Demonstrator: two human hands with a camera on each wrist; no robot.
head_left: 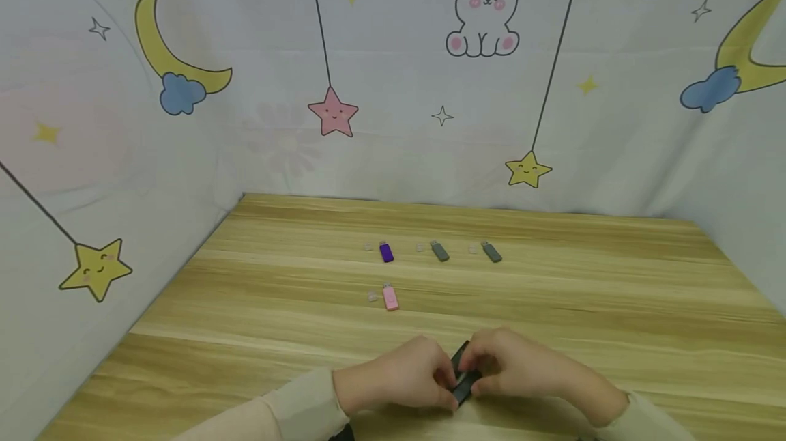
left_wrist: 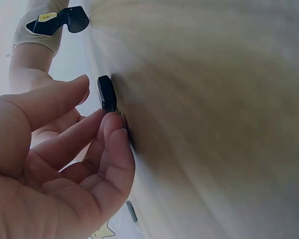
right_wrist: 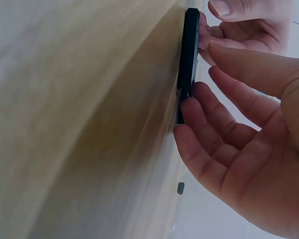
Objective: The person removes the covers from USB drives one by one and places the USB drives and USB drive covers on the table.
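A long, flat black object (head_left: 467, 387) lies at a slant low on the wooden table, between the two hands; its exact kind cannot be made out. My left hand (head_left: 414, 373) holds its near left side with curled fingers and thumb. From the other side, my right hand (head_left: 522, 366) grips it, fingertips along its far part and thumb near its right edge. In the left wrist view one end of the black object (left_wrist: 107, 93) sticks out past the fingertips. The right wrist view has its long edge (right_wrist: 189, 50) close to the tabletop; fingers hide part of it.
Beyond the hands lie a pink USB stick (head_left: 390, 297), a purple one (head_left: 386, 252) and two grey ones, left (head_left: 439, 251) and right (head_left: 492, 252). Each has a small clear cap (head_left: 372, 297) beside it. A printed cloth (head_left: 405, 161) borders the table (head_left: 245, 304).
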